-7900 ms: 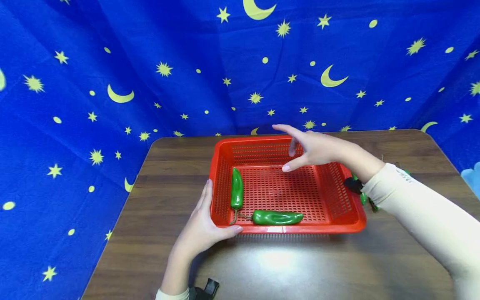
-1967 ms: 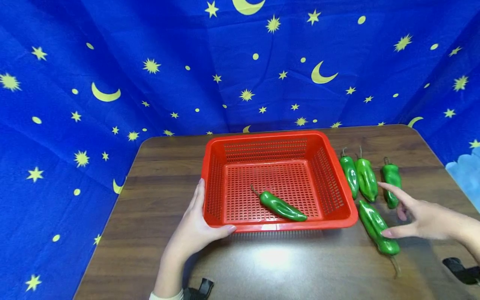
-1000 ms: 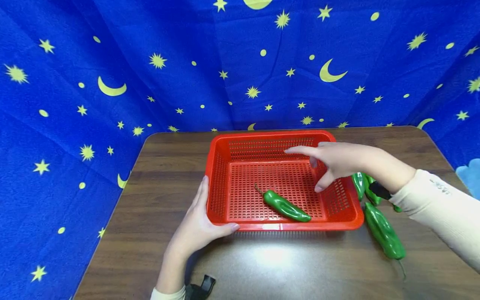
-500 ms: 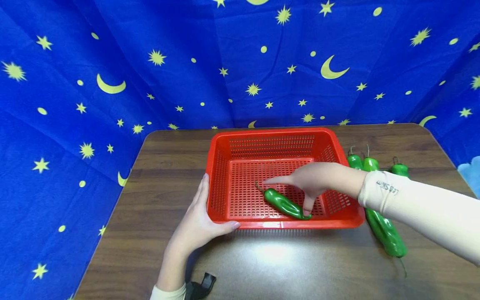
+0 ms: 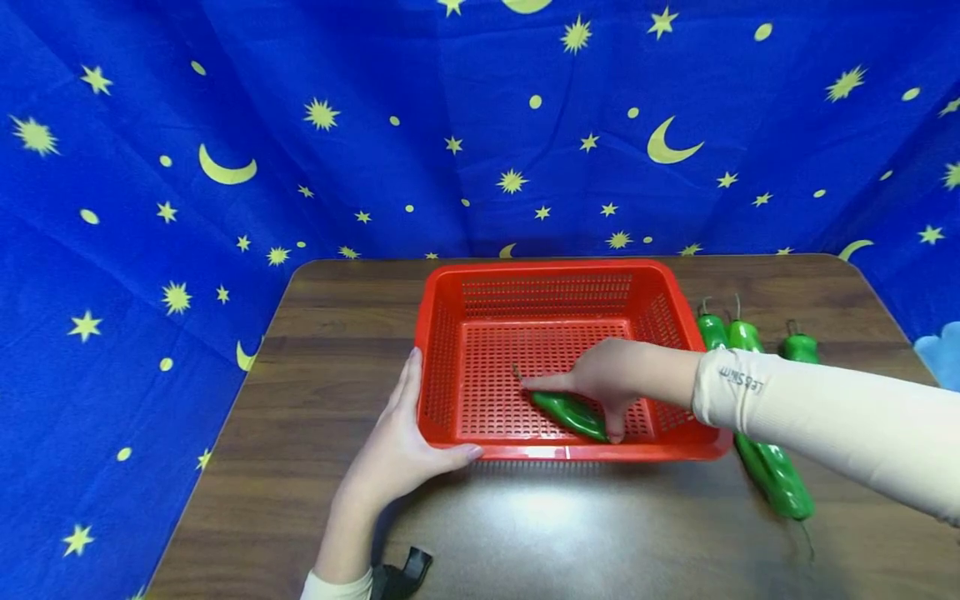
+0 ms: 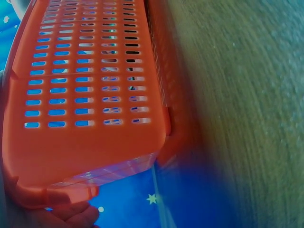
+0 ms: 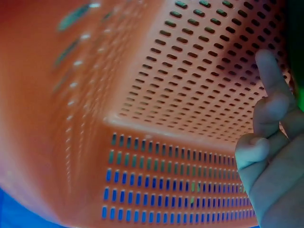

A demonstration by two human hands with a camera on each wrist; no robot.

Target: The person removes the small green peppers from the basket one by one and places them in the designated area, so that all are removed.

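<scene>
A red plastic basket point(image 5: 547, 267) with slotted walls sits on the wooden table. My left hand point(image 5: 397, 454) grips its near left corner, thumb over the front rim and fingers along the side; in the left wrist view curled fingertips point(image 6: 78, 216) hook the rim. Inside the basket, close to the front wall, lies a green pepper point(image 5: 566, 412), its thin stem pointing back left. My right hand point(image 5: 615, 375) spans this pepper, thumb at its tip and index finger by the stem end. The right wrist view shows the index finger extended and other fingers point(image 7: 251, 149) curled.
Right of the basket, a long green pepper point(image 5: 783, 492) lies on the table point(image 5: 345, 333), partly under the right sleeve point(image 5: 825, 417). Several more peppers lie behind it, one of them at the far right point(image 5: 801, 347). A blue star-patterned cloth point(image 5: 450, 208) hangs behind.
Two peppers were in the basket at first; later only one, with others visible on the table. My right hand has come back from the right and lowered onto that pepper. My left hand stays.
</scene>
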